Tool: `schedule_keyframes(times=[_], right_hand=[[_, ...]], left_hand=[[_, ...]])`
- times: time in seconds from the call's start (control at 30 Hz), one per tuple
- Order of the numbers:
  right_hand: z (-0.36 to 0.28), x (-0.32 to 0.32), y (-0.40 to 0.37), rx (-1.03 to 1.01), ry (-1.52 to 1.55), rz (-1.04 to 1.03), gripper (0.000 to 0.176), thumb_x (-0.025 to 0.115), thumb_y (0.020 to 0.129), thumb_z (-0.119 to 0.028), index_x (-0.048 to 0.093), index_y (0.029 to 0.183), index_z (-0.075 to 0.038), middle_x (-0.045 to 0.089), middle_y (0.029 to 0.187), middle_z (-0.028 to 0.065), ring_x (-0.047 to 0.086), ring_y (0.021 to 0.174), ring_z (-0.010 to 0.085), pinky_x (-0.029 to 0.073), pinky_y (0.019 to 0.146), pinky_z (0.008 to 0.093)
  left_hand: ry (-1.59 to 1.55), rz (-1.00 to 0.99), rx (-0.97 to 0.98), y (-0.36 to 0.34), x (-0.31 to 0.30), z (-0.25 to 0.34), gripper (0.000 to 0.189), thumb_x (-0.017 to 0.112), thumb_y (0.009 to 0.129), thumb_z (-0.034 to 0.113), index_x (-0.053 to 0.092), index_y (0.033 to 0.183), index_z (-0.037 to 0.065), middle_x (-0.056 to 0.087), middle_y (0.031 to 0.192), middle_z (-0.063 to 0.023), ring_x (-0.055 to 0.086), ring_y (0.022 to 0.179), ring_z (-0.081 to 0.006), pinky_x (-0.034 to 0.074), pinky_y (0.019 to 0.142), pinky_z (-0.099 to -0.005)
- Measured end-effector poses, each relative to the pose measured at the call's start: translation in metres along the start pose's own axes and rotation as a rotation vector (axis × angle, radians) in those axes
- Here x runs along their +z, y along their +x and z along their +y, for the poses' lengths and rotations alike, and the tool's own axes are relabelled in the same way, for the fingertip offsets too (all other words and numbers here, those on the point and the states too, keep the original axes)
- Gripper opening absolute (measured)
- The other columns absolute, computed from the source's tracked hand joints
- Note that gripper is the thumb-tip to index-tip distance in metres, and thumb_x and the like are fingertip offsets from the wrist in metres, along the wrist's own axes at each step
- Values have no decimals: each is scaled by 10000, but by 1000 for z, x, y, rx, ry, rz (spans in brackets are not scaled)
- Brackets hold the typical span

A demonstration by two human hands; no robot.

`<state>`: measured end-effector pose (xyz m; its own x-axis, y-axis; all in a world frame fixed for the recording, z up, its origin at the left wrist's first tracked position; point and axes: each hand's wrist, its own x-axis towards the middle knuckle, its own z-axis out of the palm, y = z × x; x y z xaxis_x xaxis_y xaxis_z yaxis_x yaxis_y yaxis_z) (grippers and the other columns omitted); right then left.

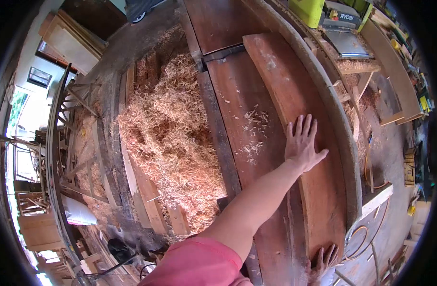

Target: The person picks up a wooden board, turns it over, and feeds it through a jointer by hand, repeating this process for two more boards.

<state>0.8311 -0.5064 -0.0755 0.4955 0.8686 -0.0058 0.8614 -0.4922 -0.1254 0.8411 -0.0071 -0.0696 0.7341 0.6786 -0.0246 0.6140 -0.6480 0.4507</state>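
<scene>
My left hand (302, 145) lies palm down on a long curved wooden plank (285, 81), its fingers spread and thumb out to the right. The plank is reddish brown, with a pale smudge near its far end. It rests on wide reddish-brown boards (228, 95). Small curled wood shavings (254, 124) lie on the boards left of my hand. At the bottom edge, my right hand (323, 262) touches the near part of the plank with fingers apart; its wrist is cut off by the frame.
A big heap of shavings (171, 128) lies left of the boards. A raised, curved grey-edged slab (330, 95) runs along the right side. Beyond it stands a lime-green Ryobi machine (345, 21). A looped hose (356, 243) hangs at lower right. Timber frames (80, 167) stand at left.
</scene>
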Motion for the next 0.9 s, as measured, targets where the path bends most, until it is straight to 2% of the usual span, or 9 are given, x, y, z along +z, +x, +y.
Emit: schedule_keyframes(times=[0.07,0.1,0.23,0.37,0.47,0.6,0.67,0.7,0.9], right_hand=[[5,6,-11,24,-33,-60,778,541,956,-654,502,1538,-139,283,1661,310,217,1528,570,178,1203,716],[6,6,-15,33,-43,-89,775,494,992,-644,439,1585,-148,276,1661,319,243,1521,567,209,1195,708],[6,15,-13,16,9,-23,783,488,992,-657,458,1571,-131,293,1658,310,250,1521,562,214,1196,706],[4,9,-8,10,-48,-74,792,470,992,-672,446,1577,-139,289,1657,313,240,1519,573,230,1187,714],[3,-1,-7,23,-9,-140,798,457,990,-682,427,1587,-154,285,1659,312,232,1519,578,217,1193,713],[5,-3,-10,23,16,-139,736,445,996,-663,474,1549,-178,305,1652,306,236,1516,584,179,1192,742],[6,3,-10,7,-8,-110,742,441,994,-670,474,1549,-177,312,1648,305,241,1516,580,180,1191,742],[7,5,-10,-24,-44,-87,767,434,1003,-673,447,1580,-168,316,1647,307,235,1524,569,188,1208,707],[5,10,-1,-36,-18,-29,739,456,999,-652,510,1539,-150,355,1630,306,276,1516,555,208,1203,704]], left_hand=[[-13,-3,2,0,2,-1,1018,572,917,708,261,1648,71,184,1735,-135,125,1608,-336,110,1279,-578],[-2,-15,1,1,1,-1,1014,570,919,707,258,1650,79,186,1735,-135,128,1608,-333,104,1279,-579],[-7,31,6,4,5,-3,994,579,912,703,288,1643,95,199,1731,-135,135,1606,-328,107,1275,-583],[23,31,-3,6,1,-2,996,579,904,710,304,1637,94,211,1727,-132,149,1602,-325,111,1276,-576],[29,-48,-24,7,-8,1,1009,576,914,706,251,1657,105,187,1737,-121,121,1611,-313,78,1288,-562],[59,60,4,8,5,-4,995,582,902,722,313,1638,107,244,1718,-131,175,1596,-325,113,1272,-578],[56,64,5,10,6,-4,993,584,901,723,323,1634,107,249,1717,-133,177,1595,-324,114,1271,-578],[57,67,2,10,6,-4,992,584,901,724,328,1633,106,251,1716,-133,178,1595,-324,114,1271,-578],[50,45,-11,12,2,-6,994,596,896,709,305,1642,120,233,1722,-127,152,1602,-319,89,1284,-565]])
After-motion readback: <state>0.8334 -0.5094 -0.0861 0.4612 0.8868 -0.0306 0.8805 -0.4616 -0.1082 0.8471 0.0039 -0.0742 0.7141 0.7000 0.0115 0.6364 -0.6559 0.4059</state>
